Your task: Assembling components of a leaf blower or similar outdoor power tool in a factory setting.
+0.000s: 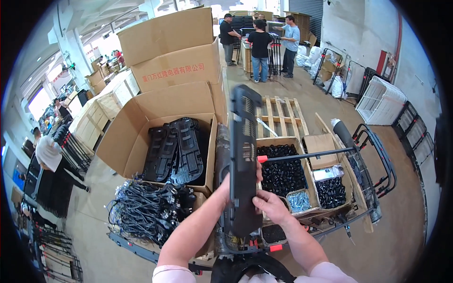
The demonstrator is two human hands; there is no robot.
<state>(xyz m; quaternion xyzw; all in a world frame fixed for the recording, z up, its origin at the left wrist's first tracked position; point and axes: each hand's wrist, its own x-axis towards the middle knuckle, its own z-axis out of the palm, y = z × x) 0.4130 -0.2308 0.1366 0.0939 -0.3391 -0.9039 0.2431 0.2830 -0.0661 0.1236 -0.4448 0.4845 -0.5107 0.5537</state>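
Both my hands clamp the long black slotted panel (243,155) upright over the cart (377,155): left hand (226,184) behind its edge, right hand (269,205) gripping the lower front, apparently steadying it above the box of black parts (282,174)

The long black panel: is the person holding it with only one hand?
No. Both hands grip the long black panel: the left hand behind its left edge and the right hand on its lower right side.
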